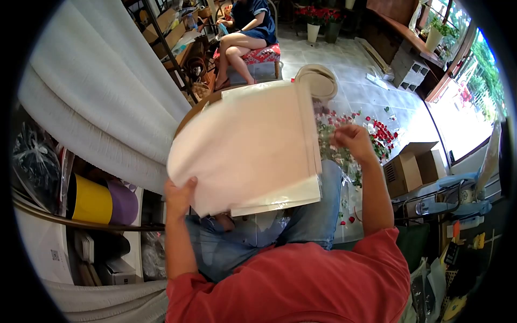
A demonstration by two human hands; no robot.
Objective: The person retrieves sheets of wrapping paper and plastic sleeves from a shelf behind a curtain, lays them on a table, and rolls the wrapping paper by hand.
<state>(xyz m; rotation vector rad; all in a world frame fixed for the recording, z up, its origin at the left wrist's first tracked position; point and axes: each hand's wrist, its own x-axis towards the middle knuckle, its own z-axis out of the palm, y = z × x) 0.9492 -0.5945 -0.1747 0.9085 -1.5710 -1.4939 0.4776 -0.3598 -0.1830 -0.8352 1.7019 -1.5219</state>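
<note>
A large pale cream sheet of wrapping paper spreads out in front of me, its left side curving up and slightly blurred. My left hand pinches its lower left corner, thumb on top. Beneath it lies a stack of pale sheets with a shiny clear plastic edge, on a round wooden table that is mostly covered. To the right of the paper, my right hand is raised with its fingers curled together and a little blurred. Whatever it may hold cannot be made out.
Red roses with green stems lie on the tiled floor to the right, near an open cardboard box. A round beige stool stands beyond the table. Another person sits at the back. Shelves with yellow and purple rolls are left.
</note>
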